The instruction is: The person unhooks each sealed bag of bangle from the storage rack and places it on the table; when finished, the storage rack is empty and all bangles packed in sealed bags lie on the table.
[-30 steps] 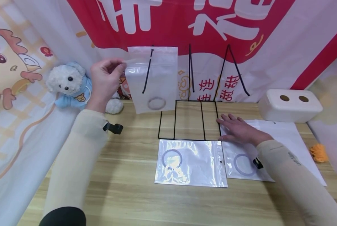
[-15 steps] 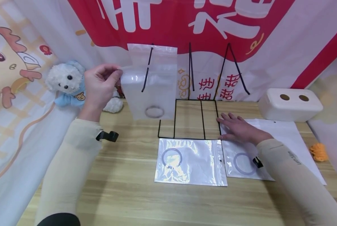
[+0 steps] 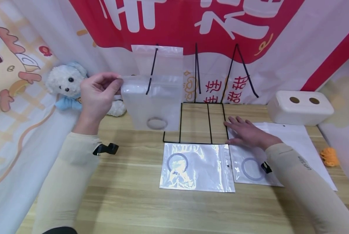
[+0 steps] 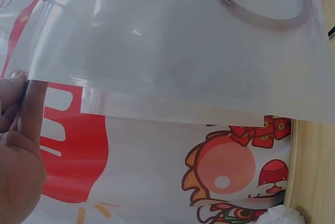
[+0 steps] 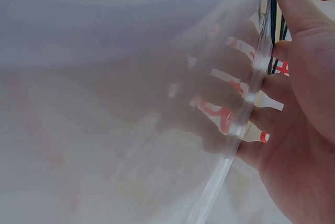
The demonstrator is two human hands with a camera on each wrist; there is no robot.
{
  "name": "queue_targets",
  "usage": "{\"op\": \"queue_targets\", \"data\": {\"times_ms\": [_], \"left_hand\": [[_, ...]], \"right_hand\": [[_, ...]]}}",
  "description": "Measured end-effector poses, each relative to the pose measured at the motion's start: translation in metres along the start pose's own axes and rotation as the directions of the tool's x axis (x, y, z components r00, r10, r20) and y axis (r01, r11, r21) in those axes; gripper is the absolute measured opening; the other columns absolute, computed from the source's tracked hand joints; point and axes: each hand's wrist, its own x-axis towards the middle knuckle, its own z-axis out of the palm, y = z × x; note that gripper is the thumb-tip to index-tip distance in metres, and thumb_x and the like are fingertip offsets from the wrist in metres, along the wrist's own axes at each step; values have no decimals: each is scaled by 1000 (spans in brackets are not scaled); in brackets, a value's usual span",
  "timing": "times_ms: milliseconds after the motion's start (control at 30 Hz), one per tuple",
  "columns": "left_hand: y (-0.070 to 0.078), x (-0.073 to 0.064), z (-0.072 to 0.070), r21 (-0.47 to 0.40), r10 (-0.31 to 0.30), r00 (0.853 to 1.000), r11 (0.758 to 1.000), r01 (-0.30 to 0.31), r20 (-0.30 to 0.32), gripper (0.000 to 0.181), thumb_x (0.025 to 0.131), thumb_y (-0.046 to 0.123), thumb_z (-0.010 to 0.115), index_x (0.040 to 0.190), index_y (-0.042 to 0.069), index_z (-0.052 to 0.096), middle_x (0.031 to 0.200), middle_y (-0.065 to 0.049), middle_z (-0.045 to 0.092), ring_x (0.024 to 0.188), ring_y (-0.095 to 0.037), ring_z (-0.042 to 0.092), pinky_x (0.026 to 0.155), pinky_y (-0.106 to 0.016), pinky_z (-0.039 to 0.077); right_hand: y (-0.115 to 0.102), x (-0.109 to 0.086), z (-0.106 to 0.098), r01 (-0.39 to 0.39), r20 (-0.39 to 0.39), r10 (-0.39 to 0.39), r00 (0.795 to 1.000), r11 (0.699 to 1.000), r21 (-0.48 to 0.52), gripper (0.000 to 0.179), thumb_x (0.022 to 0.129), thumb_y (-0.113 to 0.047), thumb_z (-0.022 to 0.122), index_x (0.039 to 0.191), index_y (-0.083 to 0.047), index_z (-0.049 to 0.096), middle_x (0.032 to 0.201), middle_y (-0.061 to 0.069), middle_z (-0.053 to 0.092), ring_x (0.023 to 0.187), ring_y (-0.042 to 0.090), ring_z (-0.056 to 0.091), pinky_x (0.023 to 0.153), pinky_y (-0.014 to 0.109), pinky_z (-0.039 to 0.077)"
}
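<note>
My left hand (image 3: 96,97) pinches the upper left edge of a clear-fronted zip bag (image 3: 142,105) with a pale bangle (image 3: 157,123) low inside it. This bag hangs near the front end of a black hook (image 3: 153,70). Another zip bag (image 3: 145,53) hangs behind it, farther back on the same hook. In the left wrist view, thumb and fingers grip the front bag's edge (image 4: 57,82). My right hand (image 3: 248,131) lies with fingers spread at the right side of the wire rack's base (image 3: 203,143), over a bagged bangle (image 3: 253,169).
Another bagged bangle (image 3: 177,163) lies in front of the rack. A white sheet-like bag (image 3: 297,143) lies at the right, below a white box with two holes (image 3: 303,109). An orange bundle (image 3: 330,157) is at the far right, a plush dog (image 3: 66,81) at the left.
My left hand has come down, left and nearer, drawing the front bag along the hook toward its tip and apart from the bag behind. The right hand stays put.
</note>
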Motion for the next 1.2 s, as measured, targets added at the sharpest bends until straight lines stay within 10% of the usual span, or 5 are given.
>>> {"op": "queue_targets", "data": {"times_ms": [1200], "left_hand": [[15, -51, -28, -175, 111, 994, 979, -108, 6, 14, 94, -5, 79, 96, -19, 75, 90, 1, 82, 70, -6, 74, 66, -17, 61]], "right_hand": [[0, -1, -1, 14, 2, -14, 1000, 1000, 8, 90, 104, -54, 67, 173, -13, 26, 181, 24, 7, 166, 54, -1, 131, 73, 0]]}}
